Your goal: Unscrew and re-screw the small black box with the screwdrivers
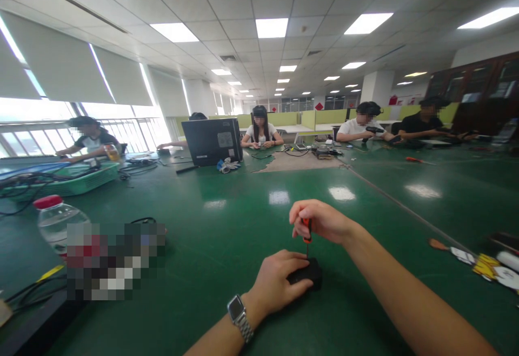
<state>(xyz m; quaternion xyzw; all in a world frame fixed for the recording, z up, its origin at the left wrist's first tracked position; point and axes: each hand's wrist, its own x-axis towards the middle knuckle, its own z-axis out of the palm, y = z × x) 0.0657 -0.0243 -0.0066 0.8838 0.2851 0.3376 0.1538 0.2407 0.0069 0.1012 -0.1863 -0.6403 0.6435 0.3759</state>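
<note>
Here the right hand (pixel 320 221) has its grip clamped round an orange-handled screwdriver (pixel 307 231), held upright with its tip on a small black device (pixel 308 274) at lower centre of the frame. The left hand (pixel 278 280), wristwatch (pixel 237 310) showing, is closed over that device on the green table (pixel 227 221), hiding much of it. At lower left a pixelated patch covers whatever lies beside the red-capped bottle (pixel 57 218); no writing is legible.

We are logging: small device (pixel 306 274) lying mid-table (pixel 227 221) near its front edge; bottle (pixel 57 221) sitting toward the left edge; basket (pixel 81 178) behind it; laptop (pixel 211 140) standing farther back.
</note>
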